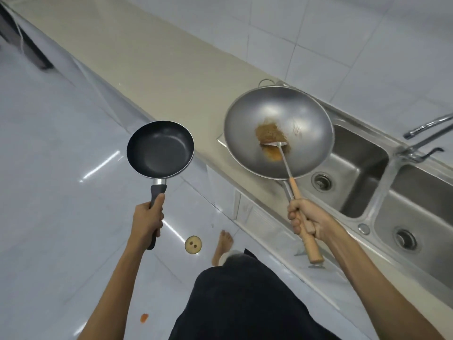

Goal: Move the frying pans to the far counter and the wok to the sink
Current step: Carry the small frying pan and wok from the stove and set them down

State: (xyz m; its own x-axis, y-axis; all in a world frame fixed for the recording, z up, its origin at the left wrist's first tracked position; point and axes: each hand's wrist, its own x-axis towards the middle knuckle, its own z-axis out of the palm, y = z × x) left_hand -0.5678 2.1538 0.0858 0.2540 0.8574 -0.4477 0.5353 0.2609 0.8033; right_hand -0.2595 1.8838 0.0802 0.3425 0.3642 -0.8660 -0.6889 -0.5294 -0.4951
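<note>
My left hand (147, 218) grips the black handle of a small black frying pan (160, 149), held level over the floor left of the counter. My right hand (307, 218) is closed around the wooden handle of a steel wok (278, 132) together with the handle of a metal spatula (278, 149) whose blade rests in brown food residue in the wok. The wok hangs over the counter edge, just left of the double steel sink (362, 168).
A long beige counter (147, 57) runs away to the upper left along a tiled wall. A tap (424, 133) stands behind the sink. On the shiny floor lie a round drain cover (193, 244) and an orange scrap (144, 317); my bare foot (221, 246) is beside them.
</note>
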